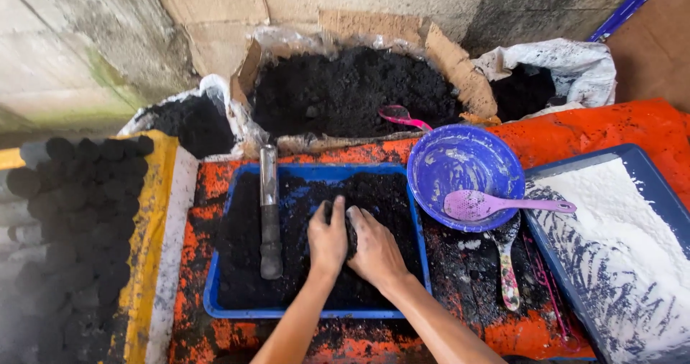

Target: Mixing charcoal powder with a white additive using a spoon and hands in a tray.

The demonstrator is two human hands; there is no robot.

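Both your hands are down in the shallow blue plastic tray of black powdery mix, pressed side by side: your left hand and your right hand are cupped together around a dark lump of black mix, fingers curled over it. It sits between your palms, near the middle of the tray.

Judging from the loose, crumbly look of the mix, the lump could break apart if you ease the squeeze unevenly, and anything you lift over the tray rim could shed grit onto the orange-and-black stained work surface.

Just to the left of your left hand a grey metal tube-shaped tool lies in the same tray. Beyond your right hand stands a round blue plastic bowl, smeared white inside, with a lilac plastic spoon resting across it. Further right, a blue tray of white powder. Ahead of your hands, a torn cardboard box is heaped with black powder, a pink scoop stuck in it. Far to your left lie rows of black round briquettes.
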